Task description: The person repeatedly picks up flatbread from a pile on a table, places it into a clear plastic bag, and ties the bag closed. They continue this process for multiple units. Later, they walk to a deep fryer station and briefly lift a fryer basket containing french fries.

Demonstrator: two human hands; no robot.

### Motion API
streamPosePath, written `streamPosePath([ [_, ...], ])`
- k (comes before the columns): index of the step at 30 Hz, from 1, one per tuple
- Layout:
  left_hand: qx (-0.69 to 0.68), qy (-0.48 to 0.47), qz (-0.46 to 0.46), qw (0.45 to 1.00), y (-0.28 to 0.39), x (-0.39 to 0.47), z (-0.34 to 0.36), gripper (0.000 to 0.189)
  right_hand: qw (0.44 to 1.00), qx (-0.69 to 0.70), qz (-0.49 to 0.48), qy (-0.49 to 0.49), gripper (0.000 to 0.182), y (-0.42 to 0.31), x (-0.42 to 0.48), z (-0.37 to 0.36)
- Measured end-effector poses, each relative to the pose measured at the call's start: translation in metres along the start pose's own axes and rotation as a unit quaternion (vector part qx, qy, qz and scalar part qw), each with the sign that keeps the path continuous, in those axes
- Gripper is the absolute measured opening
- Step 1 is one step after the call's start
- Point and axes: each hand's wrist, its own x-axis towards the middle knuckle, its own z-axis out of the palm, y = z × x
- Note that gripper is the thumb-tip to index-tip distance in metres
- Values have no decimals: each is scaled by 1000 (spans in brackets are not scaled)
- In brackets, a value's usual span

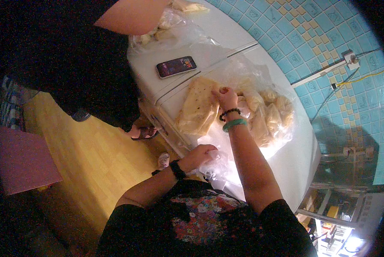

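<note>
My left hand (200, 157), with a black band on the wrist, grips the crumpled mouth of a clear plastic bag (216, 165) near the front edge of the white surface. Farther forward is my right hand (229, 99), wearing a dark beaded bracelet and a green bangle. Its fingers are curled at the edge of a pale, brown-speckled, bread-like slab (198, 102) in clear wrapping; whether they pinch it cannot be told. Just right of that hand lie several pale brown, plastic-wrapped food pieces (269, 112) inside a large clear bag. Glare washes out the area between my arms.
A smartphone (175, 66) lies past a seam in the white top (294, 160). Beyond it sits another bag of pale food (166, 33). A person in dark clothes (92, 64) stands at the left. Blue tiles (294, 38) with cables and a socket (351, 60) border the right.
</note>
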Motion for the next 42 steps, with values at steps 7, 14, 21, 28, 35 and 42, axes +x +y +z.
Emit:
streamPosePath([
  [7,-19,-19,-46,999,31,-1,3,22,930,-201,-264,155,30,-29,-34,14],
  [14,-61,-15,-70,996,14,-1,1,21,962,108,-230,-101,38,-18,-55,-8],
  [21,-52,-17,-44,998,7,2,4,17,935,8,-338,-106,46,-6,-36,3],
  [28,84,-1,-27,996,36,-1,3,15,615,722,139,-284,51,35,-49,7],
  [35,197,144,4,970,8,13,3,21,838,543,8,58,48,71,-100,-168],
  [42,291,129,33,947,28,23,26,22,979,-143,-128,64,39,52,-239,-205],
])
